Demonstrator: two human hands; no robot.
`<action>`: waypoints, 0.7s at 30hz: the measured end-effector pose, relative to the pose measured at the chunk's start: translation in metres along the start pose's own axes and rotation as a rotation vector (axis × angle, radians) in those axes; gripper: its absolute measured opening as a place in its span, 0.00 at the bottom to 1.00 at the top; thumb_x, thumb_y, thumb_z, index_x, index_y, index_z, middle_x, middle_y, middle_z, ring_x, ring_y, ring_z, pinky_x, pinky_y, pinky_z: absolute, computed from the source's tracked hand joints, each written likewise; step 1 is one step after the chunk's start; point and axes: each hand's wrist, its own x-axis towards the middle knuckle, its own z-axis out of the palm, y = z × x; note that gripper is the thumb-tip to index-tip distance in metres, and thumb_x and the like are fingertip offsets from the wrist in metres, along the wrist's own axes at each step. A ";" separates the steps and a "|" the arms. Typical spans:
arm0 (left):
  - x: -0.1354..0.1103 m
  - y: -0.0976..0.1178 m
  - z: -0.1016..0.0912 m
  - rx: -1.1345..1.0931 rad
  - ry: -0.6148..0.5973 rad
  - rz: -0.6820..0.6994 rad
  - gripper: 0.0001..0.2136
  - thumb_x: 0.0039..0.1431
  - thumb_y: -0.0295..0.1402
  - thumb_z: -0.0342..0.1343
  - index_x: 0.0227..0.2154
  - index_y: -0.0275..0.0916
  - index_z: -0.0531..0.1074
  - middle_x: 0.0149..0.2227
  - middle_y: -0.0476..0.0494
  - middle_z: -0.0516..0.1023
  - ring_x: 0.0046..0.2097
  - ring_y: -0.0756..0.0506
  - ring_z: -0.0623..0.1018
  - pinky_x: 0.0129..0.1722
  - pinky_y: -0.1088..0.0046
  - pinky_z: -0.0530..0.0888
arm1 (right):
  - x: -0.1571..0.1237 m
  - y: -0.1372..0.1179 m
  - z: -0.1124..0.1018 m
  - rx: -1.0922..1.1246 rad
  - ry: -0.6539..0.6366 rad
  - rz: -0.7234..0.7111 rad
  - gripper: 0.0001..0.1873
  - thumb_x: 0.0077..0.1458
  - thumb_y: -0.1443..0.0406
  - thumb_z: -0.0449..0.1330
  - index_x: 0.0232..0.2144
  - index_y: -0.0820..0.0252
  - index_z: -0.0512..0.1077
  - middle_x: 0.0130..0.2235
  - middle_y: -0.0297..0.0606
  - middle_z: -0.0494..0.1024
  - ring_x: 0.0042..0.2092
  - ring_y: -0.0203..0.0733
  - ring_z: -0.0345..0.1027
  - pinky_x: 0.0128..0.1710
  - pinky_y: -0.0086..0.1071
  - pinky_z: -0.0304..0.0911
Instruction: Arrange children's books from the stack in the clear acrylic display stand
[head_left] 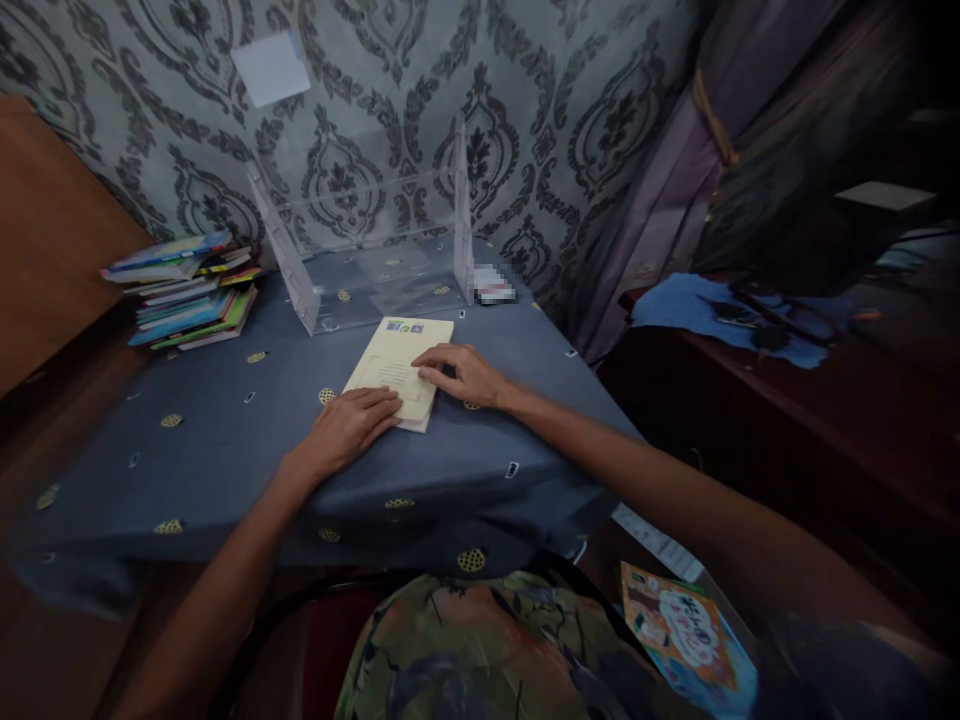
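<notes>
- The cream booklet (397,360) lies closed and flat on the blue tablecloth (225,440), near the middle of the table and just in front of the clear acrylic stand (375,240).
- My left hand (349,428) lies palm down on its near corner, fingers stretched out, gripping nothing.
- My right hand (461,375) rests just as open on its right edge, fingertips on the cover.
- I judge this as steadying the booklet with both palms. Lifting it or opening it would call for a finger slid under an edge, since nothing is pinched.
- The stand is open toward me, and nothing lies between it and the booklet.
- A stack of books (187,290) sits well apart at the far left.
- A small blurred item (495,285) lies beside the stand's right wall.
- A colourful booklet (686,630) sits low at my right, off the table.
</notes>
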 end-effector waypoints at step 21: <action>0.004 -0.021 0.013 -0.021 0.124 -0.325 0.15 0.70 0.37 0.46 0.47 0.39 0.76 0.53 0.37 0.77 0.54 0.39 0.76 0.54 0.57 0.75 | -0.001 -0.002 0.000 -0.025 -0.036 -0.023 0.12 0.62 0.62 0.58 0.42 0.63 0.78 0.37 0.44 0.80 0.38 0.42 0.74 0.42 0.35 0.69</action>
